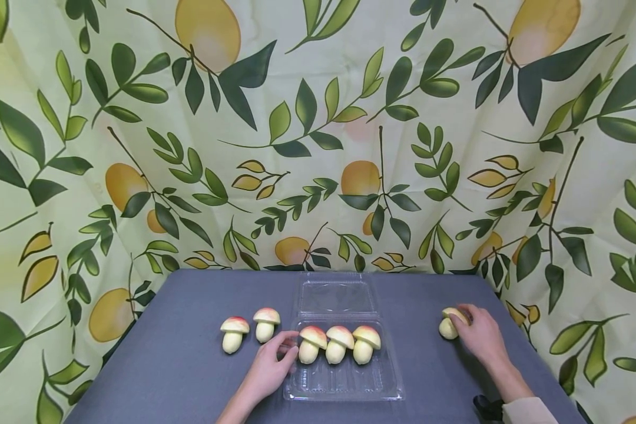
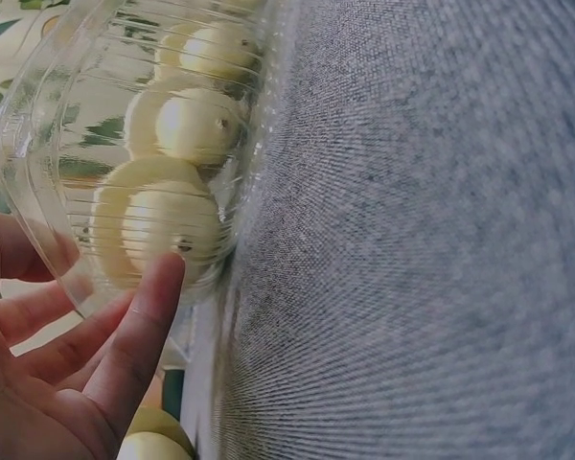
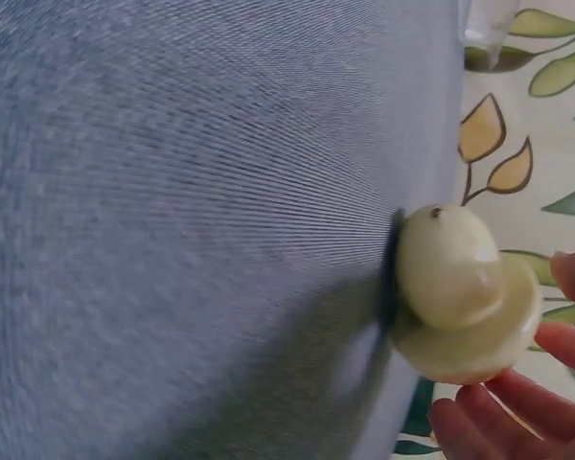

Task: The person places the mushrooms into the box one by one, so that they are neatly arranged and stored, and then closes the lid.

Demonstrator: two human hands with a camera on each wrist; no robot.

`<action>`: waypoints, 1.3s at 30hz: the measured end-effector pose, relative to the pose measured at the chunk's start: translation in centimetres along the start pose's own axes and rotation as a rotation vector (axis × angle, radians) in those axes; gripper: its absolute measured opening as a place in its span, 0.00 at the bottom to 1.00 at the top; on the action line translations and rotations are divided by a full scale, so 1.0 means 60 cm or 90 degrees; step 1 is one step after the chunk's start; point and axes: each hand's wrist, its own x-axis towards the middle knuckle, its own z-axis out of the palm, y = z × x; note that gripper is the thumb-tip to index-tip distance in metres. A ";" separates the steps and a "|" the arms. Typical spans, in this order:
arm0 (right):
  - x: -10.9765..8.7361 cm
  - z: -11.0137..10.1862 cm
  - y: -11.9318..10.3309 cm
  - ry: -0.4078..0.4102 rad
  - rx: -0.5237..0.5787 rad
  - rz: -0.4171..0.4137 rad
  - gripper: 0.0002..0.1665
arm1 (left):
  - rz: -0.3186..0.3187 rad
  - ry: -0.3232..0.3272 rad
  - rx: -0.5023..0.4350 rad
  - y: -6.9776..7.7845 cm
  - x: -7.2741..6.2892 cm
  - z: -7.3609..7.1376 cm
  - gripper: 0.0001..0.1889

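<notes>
three mushrooms (image 1: 337,345) lie in a row inside the clear container (image 1: 344,386), long axes running near to far, caps away from the person, stems toward them. the left hand (image 1: 270,364) has its fingers spread at the container's left end, one touching its wall. well apart on the right of the surface (image 1: 418,377), the lone mushroom (image 1: 448,327) points its stem nearward and slightly left; the right hand's (image 1: 482,337) fingers curl round its cap, the thumb opposite. two loose mushrooms (image 1: 234,335) lie left of the container, stems nearward.
</notes>
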 end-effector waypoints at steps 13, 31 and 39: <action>-0.003 0.015 0.032 0.002 0.046 0.047 0.29 | 0.002 -0.001 -0.012 -0.001 -0.001 0.004 0.17; -0.024 0.027 -0.003 -0.019 0.067 0.039 0.26 | -0.005 0.004 0.007 0.002 -0.002 0.001 0.16; -0.036 0.030 -0.027 -0.053 0.095 0.051 0.28 | 0.006 0.017 0.040 0.004 -0.001 0.000 0.16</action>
